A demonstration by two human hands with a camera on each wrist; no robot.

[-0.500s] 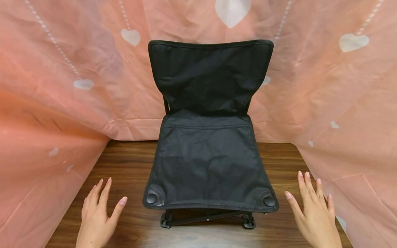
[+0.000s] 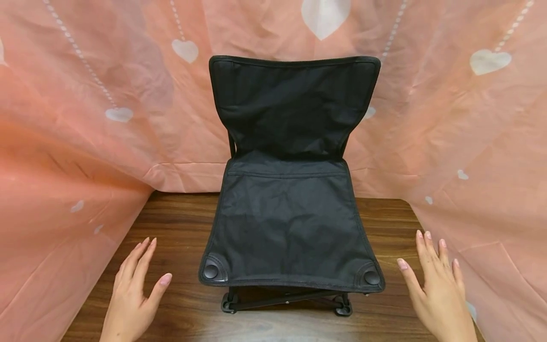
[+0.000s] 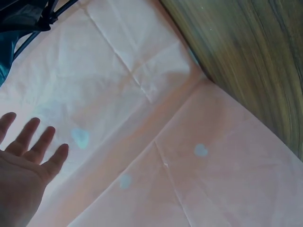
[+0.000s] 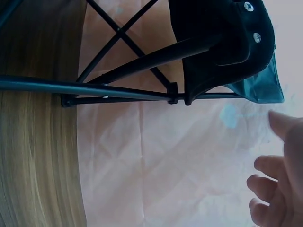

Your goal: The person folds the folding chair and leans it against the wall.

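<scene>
- At the middle of the table [image 2: 183,228], head view: black folding chair [image 2: 290,223] stands unfolded, seat toward the person, feet [image 2: 343,306] set apart, presumably for steadiness.
- Same view: left hand [image 2: 130,294] and right hand [image 2: 442,294] flank it, fingers spread wide, holding nothing. Wood shows between each hand and the seat; pink cloth [image 2: 107,156] borders back and sides, so sideways room looks limited.
- Left wrist view: fingers apart; the chair's frame only just enters the top corner.
- Right wrist view: crossed bars [image 4: 122,33] brace the chair; thumb stands clear of them, gripping nothing.
</scene>
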